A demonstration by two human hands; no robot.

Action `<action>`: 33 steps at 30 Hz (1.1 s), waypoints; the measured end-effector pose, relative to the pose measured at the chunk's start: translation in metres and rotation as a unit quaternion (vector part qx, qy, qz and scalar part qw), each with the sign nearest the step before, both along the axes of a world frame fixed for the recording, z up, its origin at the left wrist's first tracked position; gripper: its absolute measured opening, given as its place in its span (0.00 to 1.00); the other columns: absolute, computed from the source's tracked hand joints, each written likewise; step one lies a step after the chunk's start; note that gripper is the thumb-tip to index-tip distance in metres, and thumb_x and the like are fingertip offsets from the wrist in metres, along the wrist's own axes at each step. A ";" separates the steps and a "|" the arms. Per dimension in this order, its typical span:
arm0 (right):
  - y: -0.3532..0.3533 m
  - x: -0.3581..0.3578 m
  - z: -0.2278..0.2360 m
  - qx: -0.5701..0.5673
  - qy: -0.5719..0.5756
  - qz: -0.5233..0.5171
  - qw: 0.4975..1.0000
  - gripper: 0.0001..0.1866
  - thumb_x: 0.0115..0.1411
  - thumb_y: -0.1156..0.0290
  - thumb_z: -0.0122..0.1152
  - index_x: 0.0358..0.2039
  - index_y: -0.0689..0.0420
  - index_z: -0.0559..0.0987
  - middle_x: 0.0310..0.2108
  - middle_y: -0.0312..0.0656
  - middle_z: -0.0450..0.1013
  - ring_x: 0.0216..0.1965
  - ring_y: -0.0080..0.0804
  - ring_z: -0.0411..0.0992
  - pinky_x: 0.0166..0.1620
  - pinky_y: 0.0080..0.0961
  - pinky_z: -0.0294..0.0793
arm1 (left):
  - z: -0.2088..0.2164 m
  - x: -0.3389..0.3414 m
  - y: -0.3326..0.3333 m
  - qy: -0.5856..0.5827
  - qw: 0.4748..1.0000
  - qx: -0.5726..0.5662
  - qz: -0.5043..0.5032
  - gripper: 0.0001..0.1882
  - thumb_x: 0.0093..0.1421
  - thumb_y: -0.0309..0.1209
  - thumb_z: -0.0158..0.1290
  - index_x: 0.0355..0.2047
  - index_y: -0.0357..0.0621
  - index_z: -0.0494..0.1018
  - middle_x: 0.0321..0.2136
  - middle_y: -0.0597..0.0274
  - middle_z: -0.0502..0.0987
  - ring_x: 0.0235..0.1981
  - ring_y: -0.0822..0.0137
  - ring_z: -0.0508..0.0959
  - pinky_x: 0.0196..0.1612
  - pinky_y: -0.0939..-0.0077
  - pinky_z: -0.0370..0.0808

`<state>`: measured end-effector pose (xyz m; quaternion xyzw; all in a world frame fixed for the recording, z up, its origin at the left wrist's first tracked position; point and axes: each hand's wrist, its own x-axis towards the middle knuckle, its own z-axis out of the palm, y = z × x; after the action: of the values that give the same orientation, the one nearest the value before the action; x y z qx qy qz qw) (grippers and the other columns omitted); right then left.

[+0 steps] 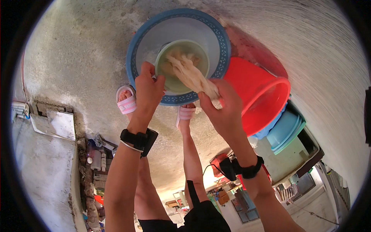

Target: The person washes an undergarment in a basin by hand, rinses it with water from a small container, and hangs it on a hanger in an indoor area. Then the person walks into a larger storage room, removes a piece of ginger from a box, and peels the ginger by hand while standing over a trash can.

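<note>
A light green basin [207, 58] with cloudy water in it sits inside a larger blue basin [133, 58] with a patterned rim. My right hand [226, 106] is closed around one end of a wet cream cloth [189, 73]. The cloth stretches as a bunched strand from my fingers down into the water, where its far end spreads out. At the left rim of the green basin, my left hand [148, 91] is closed, thumb and forefinger against the rim. Its other fingers are partly hidden.
A red bucket [266, 96] lies tipped beside the blue basin on the right. Behind it are light blue basins [284, 129] on a ledge. My feet in pink-and-white slippers [126, 103] stand on the concrete floor [77, 58]. A pale wall [328, 58] rises at the right.
</note>
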<state>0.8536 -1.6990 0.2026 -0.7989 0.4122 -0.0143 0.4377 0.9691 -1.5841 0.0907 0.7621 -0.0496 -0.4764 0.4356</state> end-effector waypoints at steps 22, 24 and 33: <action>0.003 0.018 0.022 0.182 0.038 -0.157 0.970 0.13 0.54 0.74 0.58 0.41 0.61 0.73 0.27 0.39 0.71 0.24 0.19 0.69 0.27 0.15 0.67 | 0.000 -0.007 0.011 -0.002 1.000 -0.003 -0.006 0.08 0.51 0.21 0.48 0.29 0.38 0.59 0.12 0.51 0.69 0.11 0.60 0.73 0.14 0.71 0.67; 0.001 0.018 0.029 0.179 0.007 -0.158 0.971 0.13 0.55 0.77 0.57 0.42 0.61 0.72 0.28 0.35 0.70 0.26 0.15 0.67 0.27 0.12 0.67 | 0.002 -0.006 0.009 0.000 1.000 -0.005 -0.001 0.08 0.51 0.21 0.48 0.29 0.38 0.59 0.12 0.51 0.69 0.11 0.60 0.73 0.14 0.71 0.67; 0.013 0.026 -0.116 -0.040 0.081 0.112 0.990 0.15 0.51 0.77 0.51 0.41 0.59 0.73 0.43 0.54 0.69 0.40 0.49 0.70 0.43 0.38 0.70 | 0.005 0.000 0.006 -0.051 0.998 -0.027 -0.024 0.08 0.51 0.21 0.47 0.28 0.39 0.59 0.13 0.51 0.69 0.11 0.62 0.72 0.14 0.71 0.66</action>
<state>0.8799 -1.6865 0.0871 -0.8554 0.3531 0.0831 0.3697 0.9687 -1.5779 0.0953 0.7722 -0.1031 -0.4455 0.4410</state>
